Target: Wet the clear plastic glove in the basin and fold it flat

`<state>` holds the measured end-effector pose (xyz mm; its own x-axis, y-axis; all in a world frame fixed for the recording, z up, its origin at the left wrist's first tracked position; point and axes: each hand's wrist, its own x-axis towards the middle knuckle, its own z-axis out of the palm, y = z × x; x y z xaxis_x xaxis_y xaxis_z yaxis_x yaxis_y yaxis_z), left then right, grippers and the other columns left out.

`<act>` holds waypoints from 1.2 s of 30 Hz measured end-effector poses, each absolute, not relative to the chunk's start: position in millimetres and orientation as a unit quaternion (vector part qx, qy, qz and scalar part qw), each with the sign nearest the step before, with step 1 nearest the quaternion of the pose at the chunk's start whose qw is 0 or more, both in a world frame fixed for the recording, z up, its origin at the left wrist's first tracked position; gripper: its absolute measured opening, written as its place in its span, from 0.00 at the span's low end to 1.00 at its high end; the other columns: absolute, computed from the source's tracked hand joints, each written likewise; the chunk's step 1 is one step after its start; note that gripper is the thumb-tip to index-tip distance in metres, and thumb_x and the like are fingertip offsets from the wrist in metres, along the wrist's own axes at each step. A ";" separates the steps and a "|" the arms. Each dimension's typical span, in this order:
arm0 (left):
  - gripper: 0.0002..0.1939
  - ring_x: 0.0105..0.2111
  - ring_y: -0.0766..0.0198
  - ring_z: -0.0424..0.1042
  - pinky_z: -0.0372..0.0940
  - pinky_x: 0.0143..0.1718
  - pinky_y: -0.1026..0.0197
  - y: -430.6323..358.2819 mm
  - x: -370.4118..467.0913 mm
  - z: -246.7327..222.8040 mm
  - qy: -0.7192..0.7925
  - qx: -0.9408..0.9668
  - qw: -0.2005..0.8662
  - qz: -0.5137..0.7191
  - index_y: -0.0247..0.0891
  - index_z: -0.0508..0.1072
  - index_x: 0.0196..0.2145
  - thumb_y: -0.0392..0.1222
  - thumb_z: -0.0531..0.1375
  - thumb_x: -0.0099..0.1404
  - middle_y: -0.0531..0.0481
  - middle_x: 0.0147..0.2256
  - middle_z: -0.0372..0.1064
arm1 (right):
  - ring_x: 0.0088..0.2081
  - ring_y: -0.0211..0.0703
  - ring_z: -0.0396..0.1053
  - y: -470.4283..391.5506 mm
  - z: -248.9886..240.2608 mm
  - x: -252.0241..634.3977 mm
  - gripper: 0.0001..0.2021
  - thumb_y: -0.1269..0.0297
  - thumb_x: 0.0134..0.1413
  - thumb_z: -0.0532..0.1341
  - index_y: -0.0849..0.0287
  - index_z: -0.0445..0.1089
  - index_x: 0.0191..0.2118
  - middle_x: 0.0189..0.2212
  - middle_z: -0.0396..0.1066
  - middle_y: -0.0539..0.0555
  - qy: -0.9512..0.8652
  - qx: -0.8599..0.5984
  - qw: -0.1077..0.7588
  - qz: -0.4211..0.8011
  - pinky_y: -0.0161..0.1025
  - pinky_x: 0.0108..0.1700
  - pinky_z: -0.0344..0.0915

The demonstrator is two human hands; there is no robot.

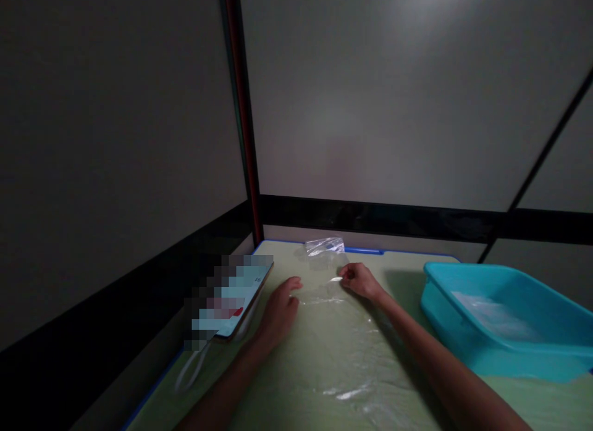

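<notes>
A clear plastic sheet or bag (333,351) lies spread on the pale green table, with shiny creases. My left hand (281,307) is at its left side, fingers apart and slightly curled, with nothing seen between them. At the upper right part of the plastic, my right hand (359,279) has its fingertips pinched together on the clear film near a glinting fold. Just beyond both hands sits a crumpled, folded piece of clear plastic (325,247) by the table's far edge.
On the right stands a turquoise basin (463,338) with whitish clear plastic inside. A light blue flat item (248,295) with a white strap, partly pixelated, is at the left edge. A blue strip (364,251) lies at the back, before grey wall panels.
</notes>
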<state>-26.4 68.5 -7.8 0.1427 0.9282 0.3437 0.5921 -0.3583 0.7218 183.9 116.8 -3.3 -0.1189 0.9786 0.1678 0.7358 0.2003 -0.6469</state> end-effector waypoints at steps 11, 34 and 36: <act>0.16 0.37 0.62 0.67 0.61 0.39 0.61 71.5 -27.4 -3.5 0.513 0.680 0.258 0.456 0.31 0.64 0.39 0.37 0.44 0.56 0.45 0.36 0.68 | 0.26 0.38 0.65 107.6 10.1 183.2 0.04 0.71 0.43 0.53 0.61 0.62 0.23 0.22 0.66 0.51 -0.733 -0.510 0.396 0.214 0.33 0.29 0.60; 0.13 0.39 0.62 0.66 0.58 0.42 0.61 37.9 -16.6 14.0 0.513 0.795 0.059 0.319 0.34 0.68 0.36 0.35 0.47 0.57 0.46 0.37 0.68 | 0.48 0.44 0.58 11.7 38.9 195.8 0.18 0.69 0.45 0.51 0.60 0.60 0.46 0.45 0.63 0.56 -0.871 -0.446 0.198 0.056 0.51 0.56 0.37; 0.17 0.47 0.61 0.60 0.53 0.49 0.60 31.6 -11.6 12.3 0.479 0.827 0.045 0.292 0.32 0.64 0.45 0.36 0.46 0.58 0.43 0.46 0.63 | 0.53 0.45 0.51 9.3 38.2 182.6 0.23 0.61 0.51 0.49 0.63 0.52 0.53 0.52 0.56 0.59 -0.879 -0.445 0.162 0.056 0.49 0.56 0.37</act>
<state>-11.6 31.6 12.3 0.3706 0.8177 0.4404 0.7652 -0.5376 0.3542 182.6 9.3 38.2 -0.5509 0.8009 0.2345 0.7650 0.5970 -0.2416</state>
